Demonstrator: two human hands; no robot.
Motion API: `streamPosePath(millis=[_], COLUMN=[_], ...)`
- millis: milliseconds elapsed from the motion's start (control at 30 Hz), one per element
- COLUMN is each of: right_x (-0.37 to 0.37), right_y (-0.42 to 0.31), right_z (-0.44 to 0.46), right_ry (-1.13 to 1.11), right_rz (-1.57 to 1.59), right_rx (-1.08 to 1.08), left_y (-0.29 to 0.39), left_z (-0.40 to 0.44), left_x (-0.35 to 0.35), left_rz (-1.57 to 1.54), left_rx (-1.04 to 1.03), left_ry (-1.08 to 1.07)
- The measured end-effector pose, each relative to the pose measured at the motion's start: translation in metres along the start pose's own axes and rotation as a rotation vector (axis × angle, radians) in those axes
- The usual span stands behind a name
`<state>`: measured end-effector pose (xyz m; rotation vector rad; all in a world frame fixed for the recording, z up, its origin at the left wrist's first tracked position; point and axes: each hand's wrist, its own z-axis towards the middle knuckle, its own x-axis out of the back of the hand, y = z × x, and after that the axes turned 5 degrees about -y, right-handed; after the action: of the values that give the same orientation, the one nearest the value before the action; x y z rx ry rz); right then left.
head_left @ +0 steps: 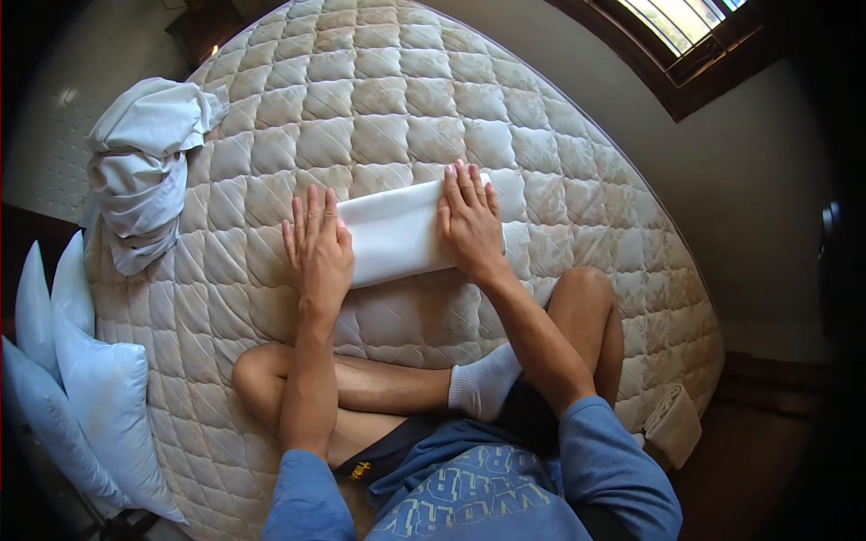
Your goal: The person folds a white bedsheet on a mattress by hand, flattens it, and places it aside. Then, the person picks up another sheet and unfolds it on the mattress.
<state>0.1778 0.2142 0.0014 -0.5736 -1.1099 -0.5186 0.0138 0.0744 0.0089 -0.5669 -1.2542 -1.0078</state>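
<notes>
A folded white cloth [397,230] lies as a long flat bundle on the quilted mattress [379,99], in front of my crossed legs. My left hand [317,248] rests at the cloth's left end, fingers stretched out and pointing away from me. At the right end, my right hand [472,221] lies flat on top of the cloth with its fingers extended. Neither hand grips the cloth. The cloth's two ends are partly covered by my hands.
Crumpled white sheets [144,171] hang over the mattress's left edge. Several white pillows [104,388] stand at the lower left. A rolled beige cloth [672,424] sits by the right edge. A barred window [681,36] is at the upper right.
</notes>
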Motion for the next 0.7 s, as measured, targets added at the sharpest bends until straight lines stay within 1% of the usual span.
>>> streamPosePath(millis=[133,267,300,367,433,467,600,633,700], right_x=[0.001,-0.006,-0.008,-0.010,-0.009,-0.008,-0.005,-0.005,-0.007], right_y=[-0.006,-0.038,-0.034,-0.020,-0.003,0.003,0.017,0.013,0.000], right_z=[0.003,0.005,0.005,0.005,0.005,0.004,0.003,0.004,0.006], right_ry=[0.008,-0.014,-0.029,-0.046,-0.036,-0.035,-0.064,-0.063,-0.073], right_rz=[-0.128,0.119,0.122,0.130,0.026,0.025,-0.040,-0.040,0.005], right_rx=[-0.042,0.082,0.057,0.030,-0.050,-0.047,-0.163,-0.161,-0.104], left_y=[0.005,0.025,0.020,-0.001,-0.021,-0.030,-0.062,-0.063,-0.064], left_z=[-0.001,0.005,0.005,0.002,-0.001,-0.002,-0.008,-0.007,-0.003], left_x=[-0.005,-0.006,-0.006,-0.004,-0.002,0.000,0.008,0.011,0.018], left_rz=[-0.011,-0.145,-0.140,-0.031,0.071,0.070,-0.564,-0.564,-0.701], left_rx=[-0.029,-0.064,-0.066,-0.013,0.045,0.048,0.172,0.173,0.220], left_ry=[0.024,-0.065,-0.066,-0.003,0.066,0.068,-0.051,-0.049,-0.062])
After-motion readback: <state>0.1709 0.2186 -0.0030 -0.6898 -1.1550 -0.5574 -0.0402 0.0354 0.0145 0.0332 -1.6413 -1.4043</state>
